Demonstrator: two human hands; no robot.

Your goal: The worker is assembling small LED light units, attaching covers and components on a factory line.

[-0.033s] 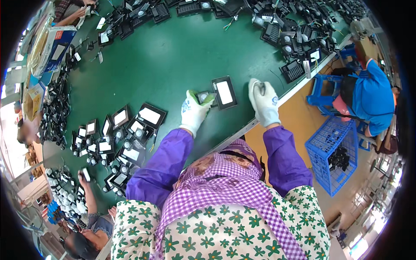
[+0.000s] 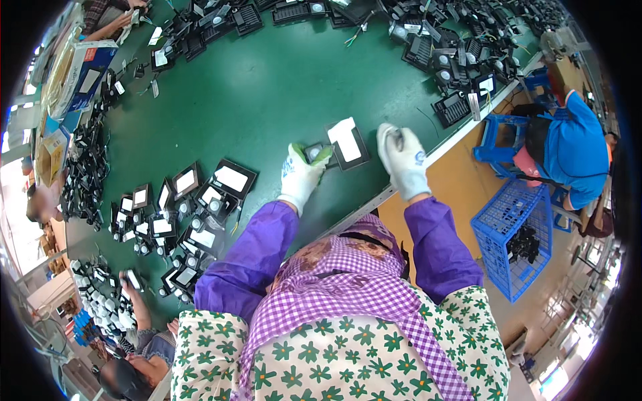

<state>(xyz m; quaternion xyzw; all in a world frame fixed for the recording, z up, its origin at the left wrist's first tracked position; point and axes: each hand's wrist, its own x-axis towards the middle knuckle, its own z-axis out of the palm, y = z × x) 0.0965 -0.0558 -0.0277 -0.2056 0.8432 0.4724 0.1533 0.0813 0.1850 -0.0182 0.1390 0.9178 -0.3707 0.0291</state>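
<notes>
My left hand, in a white glove with green on its inner side, grips a small black floodlight by the round-domed sensor end. The lamp lies over the green table, its black-framed front face up, with a bright white area across the glass. To the right of it, and apart from it, is my right hand in a white glove. Its fingers are curled together around a dark grey spot that I cannot make out, and they look slightly blurred.
Several finished-looking floodlights lie in a group at the left. More black lamps with loose wires line the far edge. A blue crate stands on the floor at the right, near a person in blue. Another person's hand shows at lower left.
My right hand has shifted slightly up and left. The floodlight has tilted a little, and the white area on its face now reaches its upper edge. My left hand keeps its grip.
</notes>
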